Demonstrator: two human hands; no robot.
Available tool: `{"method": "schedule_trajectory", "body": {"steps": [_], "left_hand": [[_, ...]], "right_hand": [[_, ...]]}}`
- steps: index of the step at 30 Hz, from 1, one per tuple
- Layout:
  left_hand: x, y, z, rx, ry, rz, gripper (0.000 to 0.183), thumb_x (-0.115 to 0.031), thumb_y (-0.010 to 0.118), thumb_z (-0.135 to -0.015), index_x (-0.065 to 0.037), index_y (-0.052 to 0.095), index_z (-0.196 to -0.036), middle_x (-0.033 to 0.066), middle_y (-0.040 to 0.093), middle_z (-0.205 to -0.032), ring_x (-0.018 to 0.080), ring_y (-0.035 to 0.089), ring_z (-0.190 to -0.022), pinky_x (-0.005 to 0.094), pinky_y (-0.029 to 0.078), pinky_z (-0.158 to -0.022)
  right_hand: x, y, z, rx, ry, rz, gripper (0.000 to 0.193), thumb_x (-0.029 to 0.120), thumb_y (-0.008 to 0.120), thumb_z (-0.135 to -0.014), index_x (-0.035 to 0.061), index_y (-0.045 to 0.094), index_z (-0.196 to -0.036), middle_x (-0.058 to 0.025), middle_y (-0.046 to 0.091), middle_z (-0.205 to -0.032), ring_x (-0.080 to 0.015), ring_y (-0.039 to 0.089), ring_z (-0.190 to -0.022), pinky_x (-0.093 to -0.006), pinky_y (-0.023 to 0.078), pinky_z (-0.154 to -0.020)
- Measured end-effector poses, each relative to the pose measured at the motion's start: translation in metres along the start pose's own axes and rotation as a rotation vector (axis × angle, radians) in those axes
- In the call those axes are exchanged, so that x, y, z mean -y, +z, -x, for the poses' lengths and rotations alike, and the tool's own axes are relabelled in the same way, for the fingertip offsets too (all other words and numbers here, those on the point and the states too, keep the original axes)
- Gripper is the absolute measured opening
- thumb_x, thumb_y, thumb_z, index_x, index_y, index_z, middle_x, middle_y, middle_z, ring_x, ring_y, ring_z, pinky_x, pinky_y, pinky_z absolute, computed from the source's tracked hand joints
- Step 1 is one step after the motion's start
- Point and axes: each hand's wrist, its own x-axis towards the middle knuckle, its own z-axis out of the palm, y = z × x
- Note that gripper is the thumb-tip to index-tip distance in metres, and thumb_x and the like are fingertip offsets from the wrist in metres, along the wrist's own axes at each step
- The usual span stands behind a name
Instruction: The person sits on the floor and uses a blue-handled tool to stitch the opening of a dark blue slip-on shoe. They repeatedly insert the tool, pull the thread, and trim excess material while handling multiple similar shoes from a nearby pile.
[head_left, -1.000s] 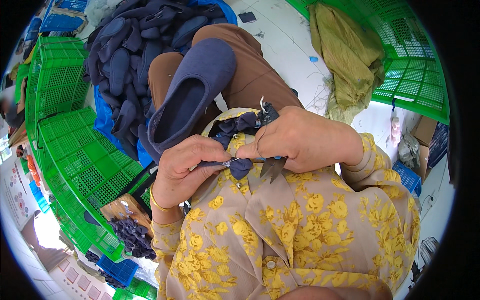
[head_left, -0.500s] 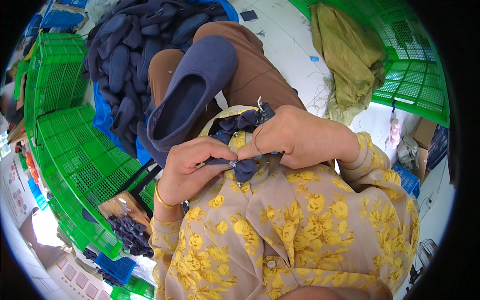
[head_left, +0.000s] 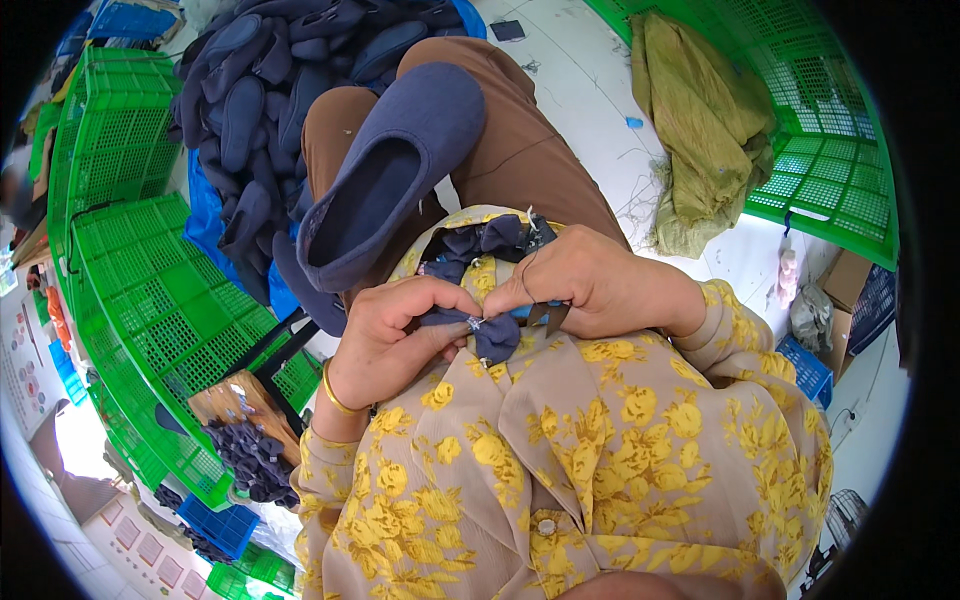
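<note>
Bow (head_left: 499, 338), pinched by left fingers (head_left: 434, 293) just above the shirt (head_left: 620, 430); scissors (head_left: 553, 322) inside curled right fingers (head_left: 512, 287), tips near bow's middle. Looks light, soft, easily crumpled; better to hold at the middle.

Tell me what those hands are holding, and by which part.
The left hand pinches a navy fabric bow near its gathered middle. The right hand holds a bladed tool; where it grips is mostly hidden.

Navy slipper (head_left: 430, 120) blocks space just beyond left hand (head_left: 392, 335). Passage right, between brown trousers (head_left: 530, 170) and olive sack (head_left: 700, 130).
</note>
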Motion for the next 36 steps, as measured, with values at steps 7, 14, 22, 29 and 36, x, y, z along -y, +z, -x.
{"method": "schedule_trajectory", "body": {"steps": [7, 14, 22, 29, 36], "left_hand": [[0.007, 0.005, 0.001, -0.038, -0.106, 0.061, 0.012, 0.004, 0.065, -0.086, 0.001, 0.067, -0.098, 0.0026, 0.063, -0.087, 0.0052, 0.061, -0.066, 0.0193, 0.048, -0.059], [0.006, 0.011, 0.002, -0.119, -0.167, 0.163, 0.012, 0.001, 0.064, -0.089, 0.0, 0.066, -0.101, 0.0004, 0.065, -0.085, 0.0042, 0.06, -0.066, 0.0181, 0.049, -0.06], [0.006, 0.011, 0.001, -0.131, -0.134, 0.373, 0.014, -0.003, 0.062, -0.093, 0.001, 0.062, -0.106, 0.002, 0.065, -0.086, 0.0054, 0.06, -0.07, 0.0188, 0.05, -0.063], [-0.008, 0.008, -0.003, -0.221, -0.114, 0.495, 0.015, -0.002, 0.061, -0.092, 0.003, 0.06, -0.106, 0.0087, 0.065, -0.084, 0.0116, 0.062, -0.067, 0.024, 0.052, -0.06], [0.003, 0.006, -0.008, -0.192, -0.105, 0.727, 0.014, -0.002, 0.057, -0.093, 0.003, 0.058, -0.107, 0.0117, 0.066, -0.082, 0.0166, 0.064, -0.064, 0.0273, 0.054, -0.058]], "right_hand": [[0.004, 0.007, -0.001, -0.036, 0.032, 0.063, 0.033, -0.001, 0.064, -0.072, 0.0105, 0.064, -0.103, -0.0087, 0.066, -0.081, -0.0314, 0.065, -0.077, -0.038, 0.051, -0.068], [0.008, 0.007, -0.007, 0.009, 0.147, 0.137, 0.031, -0.004, 0.06, -0.074, 0.0089, 0.059, -0.102, -0.0123, 0.066, -0.085, -0.0351, 0.065, -0.08, -0.0412, 0.051, -0.07], [0.009, 0.007, -0.009, -0.067, 0.189, 0.001, 0.037, -0.01, 0.052, -0.073, 0.0066, 0.051, -0.106, -0.015, 0.065, -0.089, -0.0374, 0.065, -0.085, -0.0416, 0.05, -0.072], [-0.002, -0.008, -0.009, -0.128, 0.351, -0.552, 0.019, 0.014, 0.056, -0.095, 0.0036, 0.057, -0.111, -0.001, 0.062, -0.083, -0.0061, 0.056, -0.071, -0.0257, 0.046, -0.066], [0.0, -0.04, 0.027, -0.083, 0.227, -1.029, 0.038, 0.014, 0.056, -0.096, -0.0013, 0.054, -0.131, -0.0112, 0.066, -0.115, -0.003, 0.043, -0.054, -0.0203, 0.032, -0.048]]}}
